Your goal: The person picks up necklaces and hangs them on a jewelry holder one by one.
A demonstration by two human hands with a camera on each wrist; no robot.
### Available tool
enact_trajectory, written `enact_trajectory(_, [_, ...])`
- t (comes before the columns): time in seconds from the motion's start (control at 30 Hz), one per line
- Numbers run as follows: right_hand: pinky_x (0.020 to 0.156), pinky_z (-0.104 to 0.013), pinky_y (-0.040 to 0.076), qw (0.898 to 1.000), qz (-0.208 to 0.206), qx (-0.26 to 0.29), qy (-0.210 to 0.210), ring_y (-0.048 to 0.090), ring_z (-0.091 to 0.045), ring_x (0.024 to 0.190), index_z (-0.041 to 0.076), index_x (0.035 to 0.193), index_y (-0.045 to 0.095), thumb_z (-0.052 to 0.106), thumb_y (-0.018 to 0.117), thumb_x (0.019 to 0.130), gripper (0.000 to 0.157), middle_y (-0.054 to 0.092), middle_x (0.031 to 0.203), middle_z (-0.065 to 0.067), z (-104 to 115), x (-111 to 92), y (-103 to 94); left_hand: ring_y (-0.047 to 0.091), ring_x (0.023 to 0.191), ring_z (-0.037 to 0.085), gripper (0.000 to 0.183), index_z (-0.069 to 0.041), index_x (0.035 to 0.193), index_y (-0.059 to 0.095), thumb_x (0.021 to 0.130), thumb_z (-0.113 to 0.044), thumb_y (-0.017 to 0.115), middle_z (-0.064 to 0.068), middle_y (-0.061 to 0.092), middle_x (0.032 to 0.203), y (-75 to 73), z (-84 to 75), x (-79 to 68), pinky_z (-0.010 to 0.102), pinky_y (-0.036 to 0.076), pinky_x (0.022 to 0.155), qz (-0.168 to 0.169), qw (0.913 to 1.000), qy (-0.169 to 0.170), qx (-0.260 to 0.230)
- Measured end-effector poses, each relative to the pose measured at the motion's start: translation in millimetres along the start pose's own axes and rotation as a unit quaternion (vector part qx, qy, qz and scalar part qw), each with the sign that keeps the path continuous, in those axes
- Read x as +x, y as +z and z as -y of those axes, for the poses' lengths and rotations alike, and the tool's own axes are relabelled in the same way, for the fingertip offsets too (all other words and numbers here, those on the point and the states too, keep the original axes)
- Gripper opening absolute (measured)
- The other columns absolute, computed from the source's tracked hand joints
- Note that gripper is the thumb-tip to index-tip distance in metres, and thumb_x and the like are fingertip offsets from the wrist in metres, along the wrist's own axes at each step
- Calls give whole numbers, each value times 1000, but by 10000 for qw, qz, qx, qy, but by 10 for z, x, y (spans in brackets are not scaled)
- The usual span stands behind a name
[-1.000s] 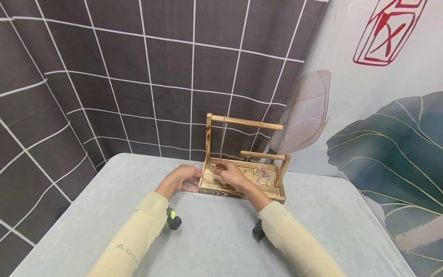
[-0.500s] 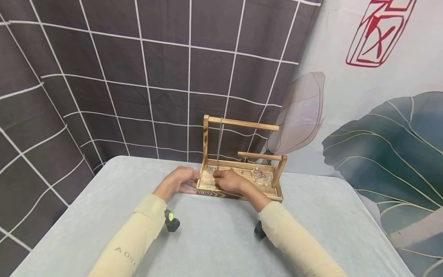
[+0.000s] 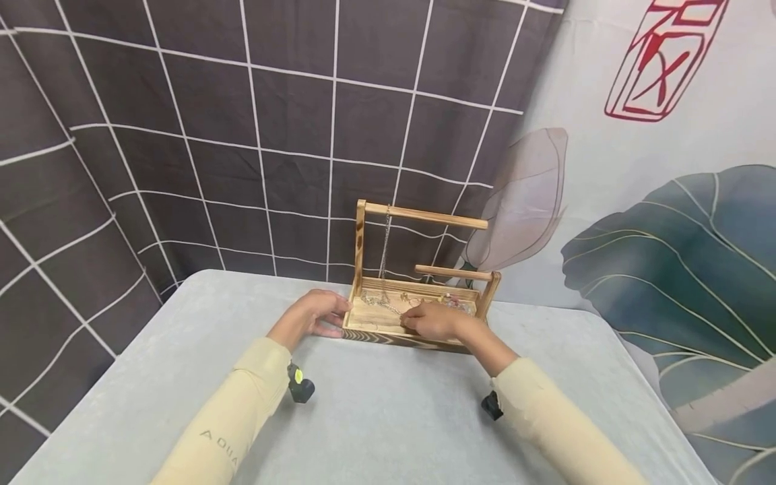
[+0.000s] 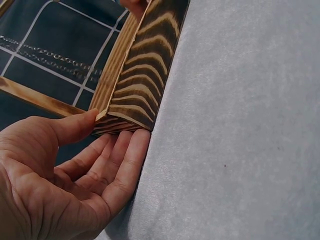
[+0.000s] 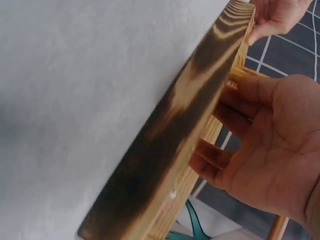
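Note:
A wooden jewelry stand (image 3: 388, 339), a shallow tray with posts and crossbars, rests on the cloth. My left hand (image 3: 318, 311) holds its left end. In the left wrist view, my thumb lies on the rim while the fingers (image 4: 131, 165) press against the end wall's lower part. A silver chain necklace (image 3: 384, 252) hangs from the upper bar and trails along the tray floor to the fingertips of my right hand (image 3: 433, 320), which pinches it there. From the right wrist, the curled fingers (image 5: 212, 155) dip behind the dark-grained front wall (image 5: 165, 135), hiding the chain.
Colorful beaded jewelry (image 3: 456, 303) lies in the tray's right part, partly behind my right hand. A short lower bar (image 3: 455, 272) juts from the right post. A pale cloth (image 3: 376, 417) covers the table, with a dark gridded curtain (image 3: 291, 121) behind.
My right hand has lowered into the tray and slid right, drawing the chain's lower part along the tray floor. The left hand keeps its place at the tray's left end.

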State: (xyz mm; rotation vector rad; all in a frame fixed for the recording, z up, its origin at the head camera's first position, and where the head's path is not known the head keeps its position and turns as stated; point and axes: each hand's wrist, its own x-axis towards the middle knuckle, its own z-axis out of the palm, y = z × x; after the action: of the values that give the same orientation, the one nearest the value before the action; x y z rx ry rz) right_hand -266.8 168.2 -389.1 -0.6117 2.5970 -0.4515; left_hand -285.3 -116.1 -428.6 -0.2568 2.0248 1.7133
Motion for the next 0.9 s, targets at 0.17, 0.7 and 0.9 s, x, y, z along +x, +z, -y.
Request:
enact_trajectory(0.17, [110, -54, 64, 9974, 46, -523, -493, 73, -31, 128, 10, 140, 77, 42, 43, 120, 50, 78, 136, -11, -412, 109, 10, 76, 92, 21, 27, 0, 133, 69, 109, -11, 69, 9, 76, 101, 0, -2, 7, 46, 76, 93, 12, 10000, -2, 3])
enact_trajectory(0.7, [72, -39, 60, 9853, -1673, -340, -92, 63, -16, 76, 8, 103, 82, 18, 68, 108, 18, 75, 88, -3, -546, 101, 65, 75, 91, 21, 27, 1, 133, 69, 108, -10, 68, 8, 76, 101, -4, -26, 15, 46, 76, 93, -17, 10000, 6, 19])
enact_trajectory(0.9, [70, -32, 59, 9715, -2311, -454, -275, 64, -11, 79, 19, 94, 85, 24, 82, 103, 11, 78, 89, 3, -1074, 579, 361, 74, 90, 21, 26, 0, 132, 69, 108, -10, 69, 8, 75, 99, -4, -5, 22, 44, 76, 89, -46, 10000, -42, -1])
